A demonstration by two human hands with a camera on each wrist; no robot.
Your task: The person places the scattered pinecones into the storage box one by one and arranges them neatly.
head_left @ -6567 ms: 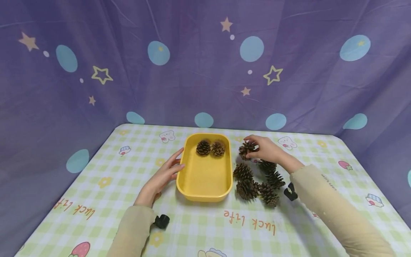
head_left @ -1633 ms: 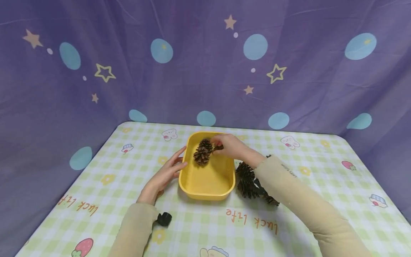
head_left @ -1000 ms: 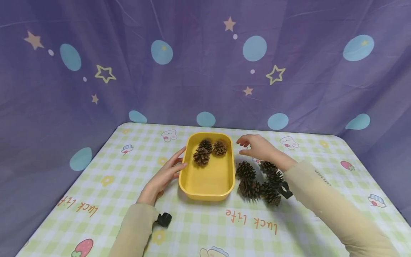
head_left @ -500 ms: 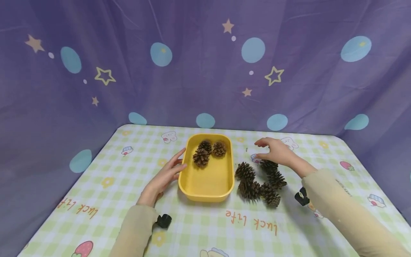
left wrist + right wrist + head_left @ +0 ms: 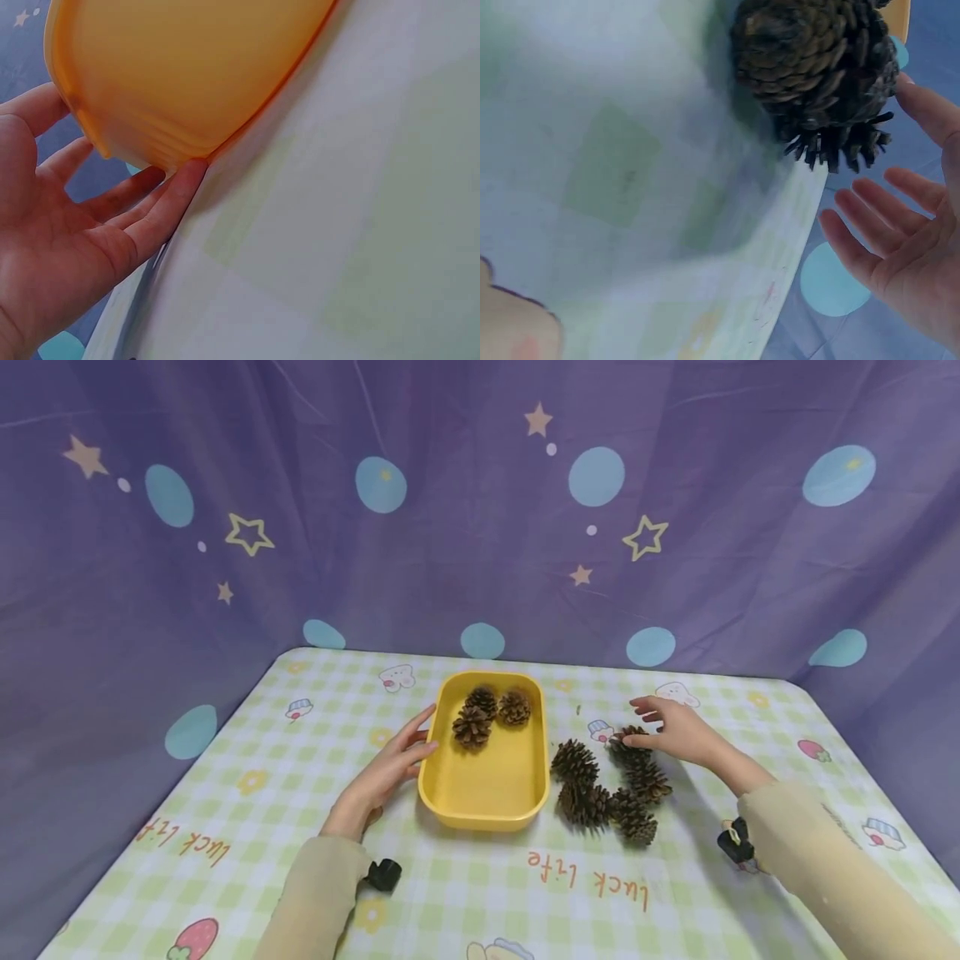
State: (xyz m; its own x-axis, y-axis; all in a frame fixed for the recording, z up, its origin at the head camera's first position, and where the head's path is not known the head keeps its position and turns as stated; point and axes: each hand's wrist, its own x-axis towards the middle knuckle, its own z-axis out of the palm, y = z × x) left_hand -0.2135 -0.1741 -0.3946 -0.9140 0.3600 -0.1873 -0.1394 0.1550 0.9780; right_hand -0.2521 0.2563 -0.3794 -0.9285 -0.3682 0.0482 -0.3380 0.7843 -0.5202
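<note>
A yellow plastic tub (image 5: 483, 785) stands on the table, with three brown pine cones (image 5: 471, 727) at its far end. My left hand (image 5: 378, 777) rests its straight fingers against the tub's left side; the left wrist view shows those fingertips (image 5: 196, 169) at the tub's lower edge. Right of the tub, several darker pine cones (image 5: 585, 803) lie in a loose ring. My right hand (image 5: 678, 735) is over the farthest of them, a pine cone (image 5: 628, 750), its thumb at the scales and its fingers spread. In the right wrist view nothing is between the fingers (image 5: 855, 255).
A green and white checked cloth (image 5: 300, 793) with printed pictures covers the table. Behind the far table edge hangs a purple curtain (image 5: 480, 568) with stars and blue spots. A black wrist camera (image 5: 737, 841) sits under the right sleeve, another wrist camera (image 5: 384, 875) under the left.
My right hand has let go of a third pine cone in the tub, then drawn away rightward to the ring of cones. My left hand has stayed at the tub's side.
</note>
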